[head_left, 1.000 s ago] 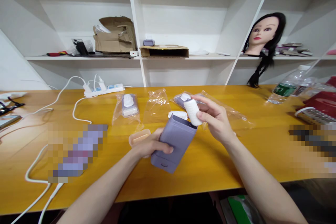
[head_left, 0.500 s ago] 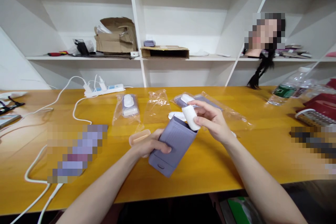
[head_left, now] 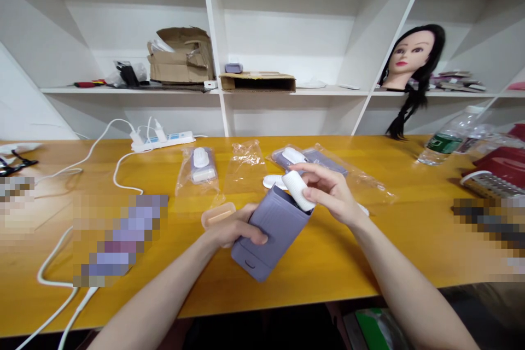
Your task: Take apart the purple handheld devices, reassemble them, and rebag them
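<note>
My left hand (head_left: pixel 241 228) is wrapped round a purple, open-ended case (head_left: pixel 275 236), its thumb across the broad front. The case tilts, with its dark opening up and to the right. At that opening, my right hand (head_left: pixel 328 192) pinches a white ribbed piece (head_left: pixel 298 190) with rounded edges. Its lower end overlaps the rim; how far it sits inside is hidden. Behind the case lies a white oval part (head_left: pixel 274 181), partly covered. A peach-coloured shallow tray (head_left: pixel 217 214) rests beside my left hand.
Purple cases with white tops lie in clear bags, one at left (head_left: pixel 202 165) and others behind my right hand. An empty-looking plastic bag (head_left: pixel 246 157) is between them. A power strip (head_left: pixel 164 141) with white cables, a water bottle (head_left: pixel 445 139) and a mannequin head (head_left: pixel 414 57) stand farther off.
The white ribbed piece has shifted slightly right and down against the case's opening, with my right hand. The case has turned a little, showing more of its opening.
</note>
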`<state>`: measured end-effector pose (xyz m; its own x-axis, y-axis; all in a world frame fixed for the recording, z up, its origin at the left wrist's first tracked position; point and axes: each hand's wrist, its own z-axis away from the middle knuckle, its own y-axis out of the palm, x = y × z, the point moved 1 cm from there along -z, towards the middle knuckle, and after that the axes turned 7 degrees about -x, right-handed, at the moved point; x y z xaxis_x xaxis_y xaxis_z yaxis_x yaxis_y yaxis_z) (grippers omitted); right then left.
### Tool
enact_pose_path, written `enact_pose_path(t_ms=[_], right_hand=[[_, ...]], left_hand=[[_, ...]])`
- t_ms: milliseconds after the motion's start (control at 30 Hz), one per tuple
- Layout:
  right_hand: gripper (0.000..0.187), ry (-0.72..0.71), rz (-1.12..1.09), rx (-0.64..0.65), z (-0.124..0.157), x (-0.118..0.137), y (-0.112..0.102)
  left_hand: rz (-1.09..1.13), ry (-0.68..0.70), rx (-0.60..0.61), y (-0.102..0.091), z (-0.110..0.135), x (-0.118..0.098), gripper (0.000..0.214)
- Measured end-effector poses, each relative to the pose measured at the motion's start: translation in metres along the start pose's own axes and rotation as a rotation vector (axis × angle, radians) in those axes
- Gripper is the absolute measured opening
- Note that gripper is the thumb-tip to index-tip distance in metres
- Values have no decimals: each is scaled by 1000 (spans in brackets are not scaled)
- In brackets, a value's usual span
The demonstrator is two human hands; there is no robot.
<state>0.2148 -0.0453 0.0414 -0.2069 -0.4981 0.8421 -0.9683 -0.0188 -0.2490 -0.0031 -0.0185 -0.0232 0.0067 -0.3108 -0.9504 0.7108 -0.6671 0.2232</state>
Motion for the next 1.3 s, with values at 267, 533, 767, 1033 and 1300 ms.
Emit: enact_pose_path(t_ms=[267,533,767,1033,1300], right_hand=[[39,-20,-54,57,0,-6,-2],[38,-114,-54,89,0,-8,1],[37,-189,-22,136,2,-7,0],[37,-421,75,122,4,-2,4],[45,-536,120,44,8,4,11]], left_hand=[[48,-36,-11,-1,0,4,55],[90,-35,-7,-4,-1,7,62],[78,3,32,-2,-1,7,63],[-74,137,122,-2,2,-1,70],[-100,205,160,0,3,-1,74]])
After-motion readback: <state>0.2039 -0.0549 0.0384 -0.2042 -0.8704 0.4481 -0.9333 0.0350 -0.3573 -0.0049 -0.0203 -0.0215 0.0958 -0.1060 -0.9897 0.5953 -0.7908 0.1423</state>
